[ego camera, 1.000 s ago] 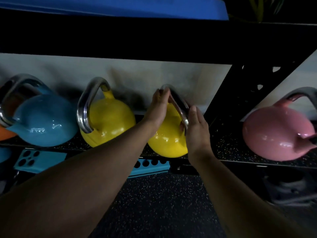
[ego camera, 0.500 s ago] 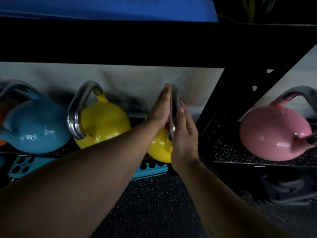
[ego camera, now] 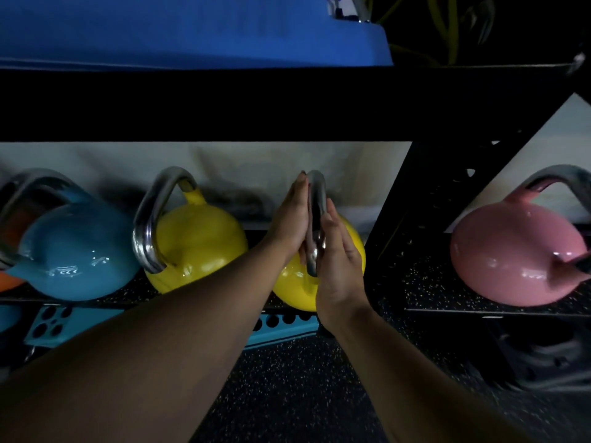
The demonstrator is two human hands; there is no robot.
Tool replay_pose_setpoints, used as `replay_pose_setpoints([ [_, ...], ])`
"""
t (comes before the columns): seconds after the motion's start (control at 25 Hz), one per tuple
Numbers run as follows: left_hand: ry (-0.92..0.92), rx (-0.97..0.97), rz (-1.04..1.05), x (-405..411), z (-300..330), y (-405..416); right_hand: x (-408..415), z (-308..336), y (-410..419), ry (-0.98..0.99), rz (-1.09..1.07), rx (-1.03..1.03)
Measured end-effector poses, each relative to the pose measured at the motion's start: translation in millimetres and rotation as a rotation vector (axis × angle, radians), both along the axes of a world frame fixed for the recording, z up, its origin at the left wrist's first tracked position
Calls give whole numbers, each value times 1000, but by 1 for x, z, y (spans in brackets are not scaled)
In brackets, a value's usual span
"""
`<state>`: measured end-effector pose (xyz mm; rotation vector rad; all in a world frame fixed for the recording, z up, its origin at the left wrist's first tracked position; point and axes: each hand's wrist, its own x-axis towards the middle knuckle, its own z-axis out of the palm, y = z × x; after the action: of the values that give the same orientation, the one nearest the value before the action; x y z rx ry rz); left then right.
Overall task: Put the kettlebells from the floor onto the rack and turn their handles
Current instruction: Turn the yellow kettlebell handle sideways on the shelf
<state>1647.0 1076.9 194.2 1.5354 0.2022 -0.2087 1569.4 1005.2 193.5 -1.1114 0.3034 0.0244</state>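
Observation:
A yellow kettlebell (ego camera: 295, 287) sits on the lower shelf of the black rack (ego camera: 428, 282), its steel handle (ego camera: 316, 219) edge-on to me. My left hand (ego camera: 292, 219) presses flat against the handle's left side. My right hand (ego camera: 340, 260) presses against its right side, fingers straight, so the handle is clamped between both palms. A second yellow kettlebell (ego camera: 198, 244) stands to the left, then a blue kettlebell (ego camera: 76, 251). A pink kettlebell (ego camera: 508, 254) rests on the shelf section to the right.
A black upper shelf beam (ego camera: 287, 103) runs overhead with a blue mat (ego camera: 192, 30) on top. A diagonal black brace (ego camera: 454, 193) separates the yellow and pink kettlebells. Light-blue perforated bars (ego camera: 48, 324) lie below the shelf. Speckled rubber floor (ego camera: 287, 385) is underneath.
The right yellow kettlebell's handle has turned from angled to edge-on between my palms. The view has shifted slightly lower and closer.

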Motion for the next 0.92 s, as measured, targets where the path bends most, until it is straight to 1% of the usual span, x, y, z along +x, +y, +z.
replay_pose_setpoints([
  [0.12, -17, 2, -18, 2, -4, 6, 1, -1, 6, -14, 25, -31],
  [0.28, -5, 36, -42, 2, -1, 9, 1, -4, 10, -25, 19, 9],
  [0.48, 11, 52, -60, -5, -1, 5, -3, -6, 1, -52, 83, 7],
  [0.92, -50, 153, -13, -7, -4, 5, 3, -4, -5, -79, 164, 2],
])
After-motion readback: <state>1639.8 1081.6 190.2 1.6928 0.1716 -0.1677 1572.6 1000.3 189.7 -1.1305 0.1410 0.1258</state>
